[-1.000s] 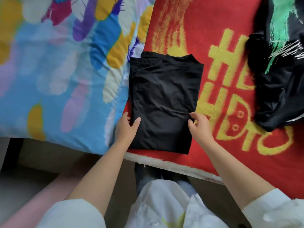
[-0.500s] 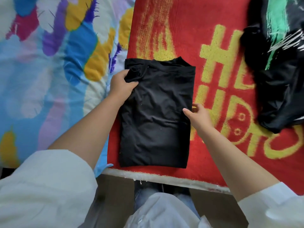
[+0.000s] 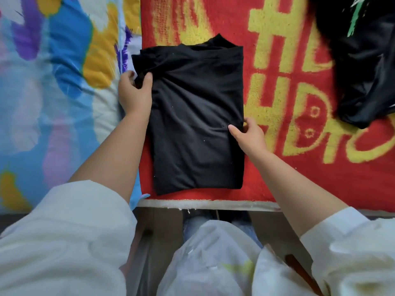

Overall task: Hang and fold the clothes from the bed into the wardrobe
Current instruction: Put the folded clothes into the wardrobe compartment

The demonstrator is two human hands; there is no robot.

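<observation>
Since half a second before, the left hand (image 3: pixel 135 94) had stayed at the upper left part of the folded black T-shirt (image 3: pixel 197 116), and the view had come closer to the bed. That hand pinched a bunched bit of the black cloth between thumb and fingers, at the left edge near the collar end. The right hand (image 3: pixel 248 134) held the right edge of the T-shirt about halfway down, its thumb lying on top of the cloth and its fingers curled at the edge.

The T-shirt lay flat as a tall rectangle on a red blanket (image 3: pixel 299 178) with yellow letters, close to the near edge of the bed. Its collar end pointed away from the person. Its left edge reached the border where a multicoloured quilt (image 3: pixel 53 92) met the red blanket. A second black garment with green and white print (image 3: pixel 367 71) lay crumpled on the blanket at the far right, well apart from the folded one. Both arms wore white sleeves (image 3: pixel 64 242).
</observation>
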